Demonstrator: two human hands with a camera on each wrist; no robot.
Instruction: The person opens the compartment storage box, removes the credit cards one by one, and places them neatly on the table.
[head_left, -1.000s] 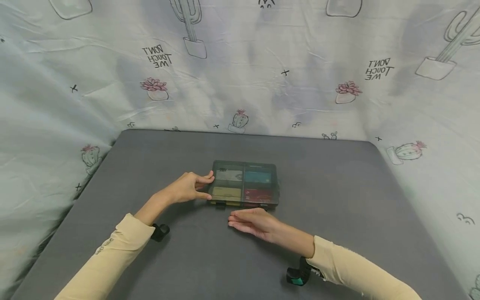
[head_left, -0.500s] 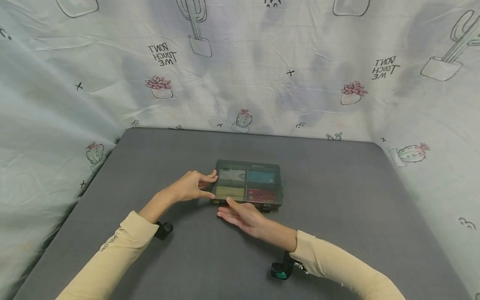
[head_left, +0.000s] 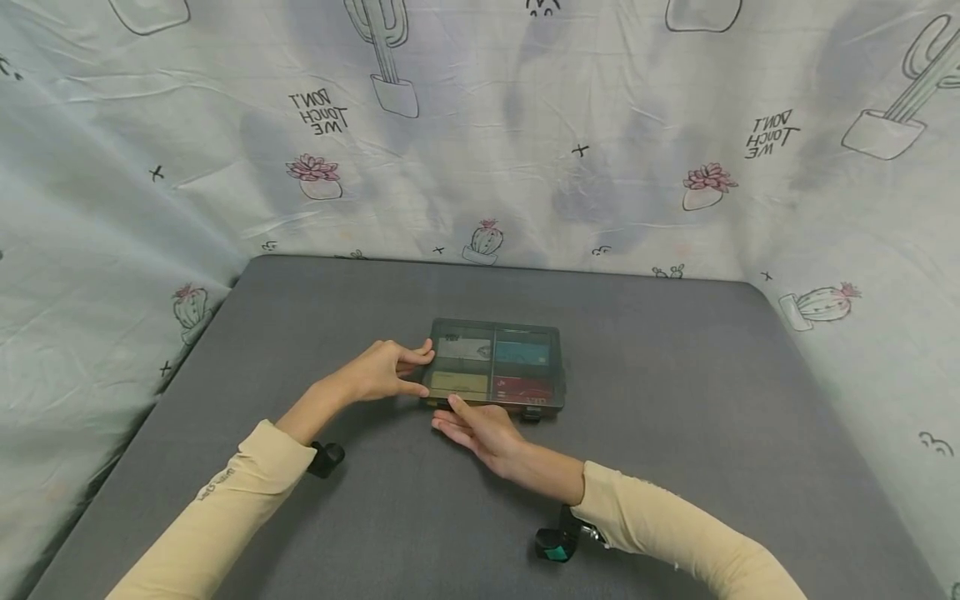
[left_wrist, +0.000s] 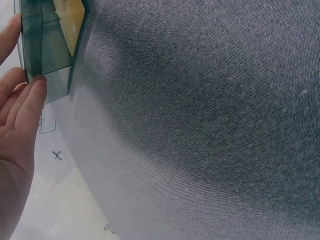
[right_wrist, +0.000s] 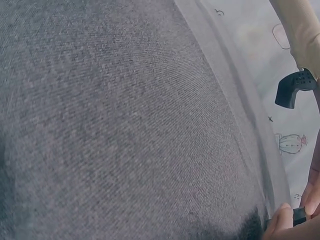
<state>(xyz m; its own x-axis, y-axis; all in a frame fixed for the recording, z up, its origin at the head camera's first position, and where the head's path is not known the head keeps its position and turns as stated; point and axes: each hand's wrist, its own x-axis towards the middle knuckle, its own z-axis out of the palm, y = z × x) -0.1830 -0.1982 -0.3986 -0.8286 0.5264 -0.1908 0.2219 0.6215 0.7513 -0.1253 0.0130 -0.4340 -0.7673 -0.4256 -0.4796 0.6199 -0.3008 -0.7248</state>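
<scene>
A flat plastic compartment box (head_left: pixel 557 367) with a see-through greenish-grey lid lies closed on the grey table. Through its lid show white, blue, yellow and red contents, one colour per section. My left hand (head_left: pixel 378 372) grips the box's left side, thumb at the near corner and fingers farther back. In the left wrist view, fingertips (left_wrist: pixel 36 90) touch the clear side wall. My right hand (head_left: pixel 486 435) holds the box's front edge near the left end, thumb on the edge and fingers below it. That thumb covers the left front latch; the right latch (head_left: pixel 532 413) shows.
A grey cloth-covered table (head_left: pixel 660 433) surrounds the box. Behind it and along both sides hangs a white curtain (head_left: pixel 525 167) printed with cacti. Black wrist camera mounts (head_left: pixel 557 543) sit under both wrists.
My right hand has moved left and forward from in front of the box onto its front edge, the thumb rising to the left latch. My left hand keeps its hold on the side.
</scene>
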